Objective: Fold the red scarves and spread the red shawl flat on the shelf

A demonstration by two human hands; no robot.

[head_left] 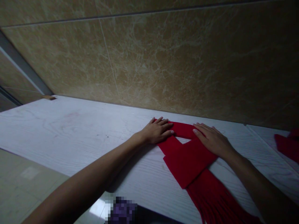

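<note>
A red fringed scarf point(190, 161) lies folded flat on a white wood-grained tabletop point(77, 127). Its band bends into a loop at the far side, and a wide flap crosses over the strips. The fringe spreads toward the near edge. My left hand point(157, 130) rests flat on the loop's left corner, fingers stretched out. On the loop's right corner lies my right hand point(210, 137), palm down with its fingers extended and covering part of the cloth. Neither hand grips the scarf; both press or rest on it from above.
Behind the tabletop rises a brown marbled tile wall point(149, 62). More red cloth point(288, 144) lies at the far right, past a seam in the top. A small brown block point(49, 97) sits at the far left corner. Pale floor tiles point(25, 177) show at lower left.
</note>
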